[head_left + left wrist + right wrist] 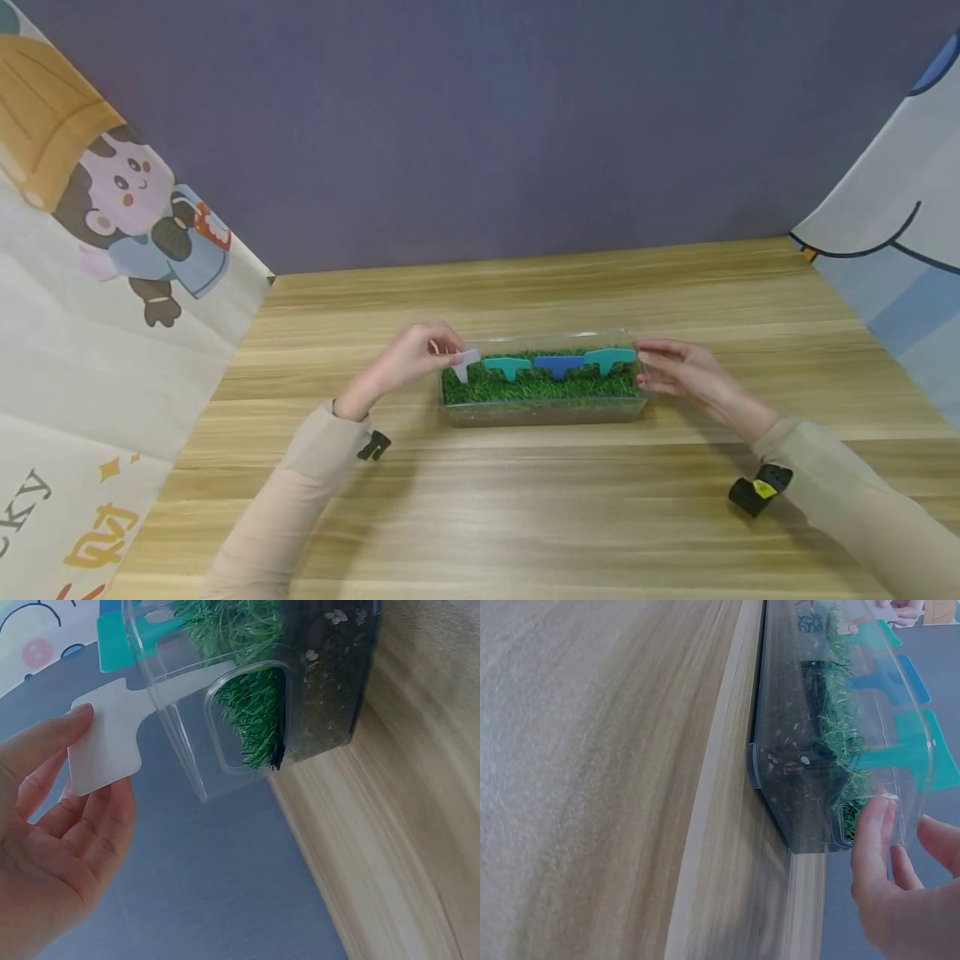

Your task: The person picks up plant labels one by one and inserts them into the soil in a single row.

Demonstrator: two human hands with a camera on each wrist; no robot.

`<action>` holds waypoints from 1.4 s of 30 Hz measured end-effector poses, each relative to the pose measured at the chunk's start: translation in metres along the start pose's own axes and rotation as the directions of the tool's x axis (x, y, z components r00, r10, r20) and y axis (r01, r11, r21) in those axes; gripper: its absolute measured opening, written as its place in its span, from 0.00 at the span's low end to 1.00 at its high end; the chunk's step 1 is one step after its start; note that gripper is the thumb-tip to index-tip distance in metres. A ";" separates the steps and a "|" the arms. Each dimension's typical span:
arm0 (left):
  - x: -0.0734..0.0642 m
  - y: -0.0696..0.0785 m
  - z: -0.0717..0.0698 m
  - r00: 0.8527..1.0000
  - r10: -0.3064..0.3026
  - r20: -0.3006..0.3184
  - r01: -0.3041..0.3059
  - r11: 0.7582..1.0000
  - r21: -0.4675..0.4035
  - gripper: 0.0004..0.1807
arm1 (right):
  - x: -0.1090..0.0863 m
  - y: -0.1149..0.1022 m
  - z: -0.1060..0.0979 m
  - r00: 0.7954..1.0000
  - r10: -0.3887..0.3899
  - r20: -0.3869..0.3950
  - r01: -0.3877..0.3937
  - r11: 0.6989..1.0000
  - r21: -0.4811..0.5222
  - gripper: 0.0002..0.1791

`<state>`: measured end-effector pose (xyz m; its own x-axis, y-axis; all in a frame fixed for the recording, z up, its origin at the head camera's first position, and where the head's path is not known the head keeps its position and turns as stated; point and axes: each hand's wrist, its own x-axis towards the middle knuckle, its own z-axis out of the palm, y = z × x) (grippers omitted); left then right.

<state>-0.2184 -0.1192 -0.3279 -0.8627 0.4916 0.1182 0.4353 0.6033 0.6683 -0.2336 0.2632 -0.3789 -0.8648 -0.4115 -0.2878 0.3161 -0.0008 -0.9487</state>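
Observation:
A clear plastic box (546, 412) holds green artificial-looking grass (536, 388) over a dark layer with pale specks. At its left end my left hand (411, 360) pinches the broad head of a white T-shaped plant label (109, 739) between thumb and fingers. The label's narrow stem reaches inside the box wall. To its right stand a teal label (507, 365), a blue label (558, 364) and a second teal label (609, 358). My right hand (693, 375) grips the box's right end wall, its fingers beside the handle cutout and its thumb near the rim.
The box rests on a wood-grain table (480, 517). A grey-blue wall panel (495, 125) rises behind the table. Printed cloths flank it, one with a cartoon figure (150, 200) on the left. Black wrist devices (759, 490) sit at both sleeves.

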 end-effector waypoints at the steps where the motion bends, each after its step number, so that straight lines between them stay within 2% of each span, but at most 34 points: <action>1: 0.000 0.000 0.000 1.000 -0.001 0.001 0.001 1.000 0.001 0.06 | 0.000 0.000 0.000 1.000 -0.001 0.001 0.001 1.000 -0.001 0.35; 15: -0.001 -0.003 0.004 1.000 0.001 0.009 -0.002 1.000 0.014 0.06 | 0.001 -0.003 0.000 1.000 -0.004 0.000 0.004 1.000 -0.024 0.35; 27: -0.001 -0.003 0.009 1.000 0.005 0.017 -0.006 1.000 0.018 0.03 | 0.001 -0.002 0.000 1.000 -0.010 0.004 0.010 1.000 0.002 0.32; 42: -0.005 -0.004 0.017 0.998 0.051 -0.044 -0.049 0.997 0.059 0.04 | 0.000 0.000 0.000 1.000 0.004 -0.005 -0.004 1.000 -0.016 0.35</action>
<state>-0.2114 -0.1135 -0.3432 -0.8498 0.4938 0.1843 0.4910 0.6144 0.6176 -0.2339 0.2631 -0.3789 -0.8656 -0.4067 -0.2921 0.3133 0.0152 -0.9495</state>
